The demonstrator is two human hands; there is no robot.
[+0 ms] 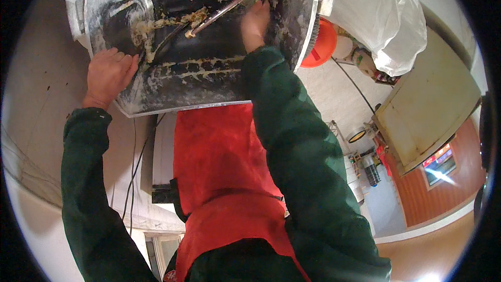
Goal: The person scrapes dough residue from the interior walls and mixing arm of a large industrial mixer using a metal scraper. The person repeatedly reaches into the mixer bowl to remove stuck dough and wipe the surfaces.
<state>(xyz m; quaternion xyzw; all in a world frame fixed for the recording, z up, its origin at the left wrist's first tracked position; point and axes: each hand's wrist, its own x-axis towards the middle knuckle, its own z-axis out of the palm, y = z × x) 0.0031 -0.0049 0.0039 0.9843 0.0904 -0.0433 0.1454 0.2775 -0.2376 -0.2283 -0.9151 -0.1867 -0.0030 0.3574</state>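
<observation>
A dark metal tub with a pale rim, like the trough of a dough mixer, lies below me, smeared with white flour and yellowish dough scraps. Across its inside slants a metal rod, dough stuck to its lower end. My left hand is closed at the tub's left rim; what its fingers grip is hidden. Inside the tub, close to the right wall and the rod's upper end, my right hand has curled fingers. Whatever it holds is out of sight.
An orange-red basin stands just right of the tub, near a white plastic bag. Farther right are a yellowish panel and a dark cylindrical item. A black cable hangs at the lower left.
</observation>
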